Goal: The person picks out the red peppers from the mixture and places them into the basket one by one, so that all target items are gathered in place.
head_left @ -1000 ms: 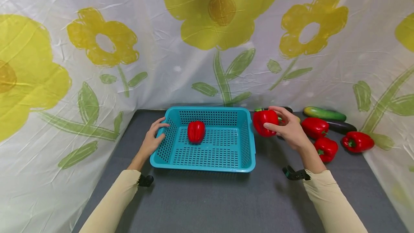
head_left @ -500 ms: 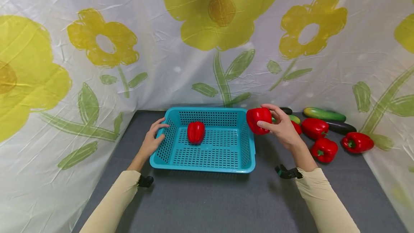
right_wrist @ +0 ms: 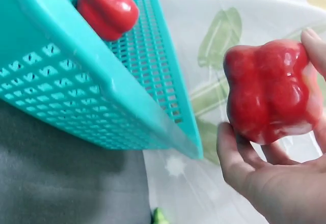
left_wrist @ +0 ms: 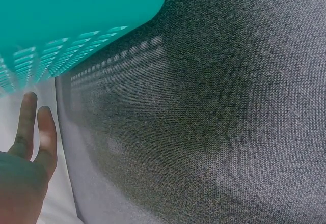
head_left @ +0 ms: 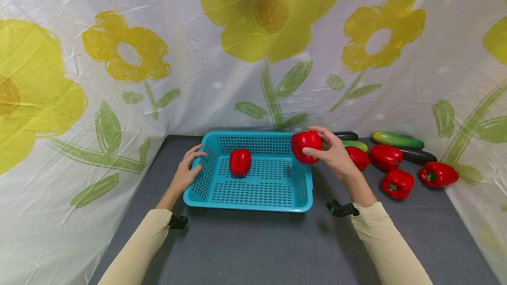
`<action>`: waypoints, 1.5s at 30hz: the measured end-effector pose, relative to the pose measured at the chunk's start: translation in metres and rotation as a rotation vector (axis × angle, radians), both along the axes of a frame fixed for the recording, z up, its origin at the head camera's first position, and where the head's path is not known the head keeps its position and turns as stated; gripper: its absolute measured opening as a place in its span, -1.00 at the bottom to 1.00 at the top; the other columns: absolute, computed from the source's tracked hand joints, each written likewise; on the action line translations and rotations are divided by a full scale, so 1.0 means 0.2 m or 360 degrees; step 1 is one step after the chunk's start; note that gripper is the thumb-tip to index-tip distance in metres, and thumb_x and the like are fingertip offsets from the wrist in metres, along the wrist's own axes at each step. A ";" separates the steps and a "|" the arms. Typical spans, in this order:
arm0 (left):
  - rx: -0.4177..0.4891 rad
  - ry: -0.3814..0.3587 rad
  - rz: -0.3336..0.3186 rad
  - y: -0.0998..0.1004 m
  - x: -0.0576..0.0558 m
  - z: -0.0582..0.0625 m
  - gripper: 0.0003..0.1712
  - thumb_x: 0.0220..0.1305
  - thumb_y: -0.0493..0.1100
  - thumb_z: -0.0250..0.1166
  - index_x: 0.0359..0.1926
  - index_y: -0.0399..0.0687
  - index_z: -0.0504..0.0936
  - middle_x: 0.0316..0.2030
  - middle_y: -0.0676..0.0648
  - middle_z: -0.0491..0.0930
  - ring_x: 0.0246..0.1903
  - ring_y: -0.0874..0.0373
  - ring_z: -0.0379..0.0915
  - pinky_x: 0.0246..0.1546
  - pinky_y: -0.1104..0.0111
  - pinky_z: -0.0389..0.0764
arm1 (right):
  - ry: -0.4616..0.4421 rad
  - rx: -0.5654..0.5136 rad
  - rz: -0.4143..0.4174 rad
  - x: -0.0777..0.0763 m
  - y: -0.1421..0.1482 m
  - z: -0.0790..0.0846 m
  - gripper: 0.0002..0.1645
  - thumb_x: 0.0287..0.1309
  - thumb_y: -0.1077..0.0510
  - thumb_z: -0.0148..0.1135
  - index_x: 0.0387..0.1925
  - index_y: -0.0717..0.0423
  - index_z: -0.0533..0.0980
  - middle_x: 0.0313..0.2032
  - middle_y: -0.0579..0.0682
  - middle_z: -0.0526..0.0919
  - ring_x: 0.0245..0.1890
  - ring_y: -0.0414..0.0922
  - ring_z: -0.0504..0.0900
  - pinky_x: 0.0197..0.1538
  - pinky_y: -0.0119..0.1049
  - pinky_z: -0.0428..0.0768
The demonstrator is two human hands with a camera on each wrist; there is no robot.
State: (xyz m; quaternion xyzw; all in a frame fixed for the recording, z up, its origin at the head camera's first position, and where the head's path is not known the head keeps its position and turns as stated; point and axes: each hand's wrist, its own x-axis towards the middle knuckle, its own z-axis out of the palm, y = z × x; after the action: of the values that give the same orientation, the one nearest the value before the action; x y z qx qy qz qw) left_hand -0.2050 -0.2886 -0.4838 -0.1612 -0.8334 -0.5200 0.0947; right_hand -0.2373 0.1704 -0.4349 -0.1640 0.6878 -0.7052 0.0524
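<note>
My right hand [head_left: 332,153] holds a glossy red bell pepper [head_left: 304,147] between thumb and fingers, over the right rim of a blue-green plastic basket [head_left: 249,208]. In the right wrist view the fingers wrap the far side of this pepper [right_wrist: 270,89], its lobed bottom facing the camera, raised beside the basket wall [right_wrist: 112,96]. A second red bell pepper [head_left: 240,162] lies inside the basket, left of centre. At the left rim rests my left hand [head_left: 185,170], its fingers spread and lightly bent. Two of its fingers [left_wrist: 46,132] reach toward the perforated wall in the left wrist view.
On the right of the dark grey table [head_left: 253,250] lie several more red bell peppers [head_left: 397,184], a green-yellow cucumber [head_left: 397,139], a dark eggplant [head_left: 418,155] and another green vegetable [head_left: 355,145]. A flower-printed curtain [head_left: 190,65] hangs along the back and sides.
My right hand has carried the bell pepper leftward, from beside the basket to over its right rim. The left hand, the basket and the pepper inside have stayed put.
</note>
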 end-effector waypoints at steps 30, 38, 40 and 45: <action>-0.0014 0.0030 0.0006 0.01 0.00 0.00 -0.59 0.28 -0.60 0.04 0.14 -0.59 0.49 0.42 -0.47 0.12 0.40 -0.46 -0.03 0.06 -0.16 0.21 | 0.0010 0.0085 0.0066 -0.06 -0.33 0.01 -0.26 0.17 0.21 0.46 0.36 0.05 0.42 0.30 0.09 0.39 0.12 0.21 0.47 -0.06 0.03 0.63; 0.0013 0.0019 -0.0007 0.01 -0.01 0.00 -0.59 0.28 -0.59 0.03 0.15 -0.59 0.49 0.43 -0.46 0.11 0.39 -0.48 -0.02 0.07 -0.19 0.23 | 0.0030 0.0099 0.0031 -0.07 -0.42 -0.01 -0.27 0.18 0.23 0.44 0.36 0.04 0.40 0.27 0.11 0.41 0.13 0.16 0.47 -0.04 0.02 0.62; 0.0018 0.0015 -0.0010 0.00 0.00 0.00 -0.59 0.28 -0.59 0.03 0.15 -0.59 0.49 0.43 -0.46 0.11 0.39 -0.48 -0.02 0.07 -0.20 0.22 | 0.0015 0.0092 0.0019 -0.07 -0.44 -0.02 -0.28 0.18 0.23 0.44 0.35 0.04 0.40 0.26 0.11 0.42 0.13 0.14 0.47 -0.04 0.01 0.62; 0.0036 0.0001 -0.0021 0.00 0.00 0.00 -0.59 0.28 -0.60 0.02 0.15 -0.60 0.48 0.44 -0.46 0.09 0.38 -0.49 -0.01 0.03 -0.22 0.22 | -0.0017 0.0076 -0.0007 -0.09 -0.49 -0.03 -0.29 0.18 0.23 0.44 0.35 0.09 0.40 0.28 0.14 0.41 0.15 0.17 0.48 -0.03 0.03 0.62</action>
State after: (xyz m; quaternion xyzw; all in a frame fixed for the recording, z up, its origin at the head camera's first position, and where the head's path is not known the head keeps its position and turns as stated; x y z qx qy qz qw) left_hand -0.2054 -0.2881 -0.4841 -0.1658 -0.8265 -0.5299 0.0934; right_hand -0.2547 0.0727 -0.4410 -0.1575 0.7046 -0.6894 0.0584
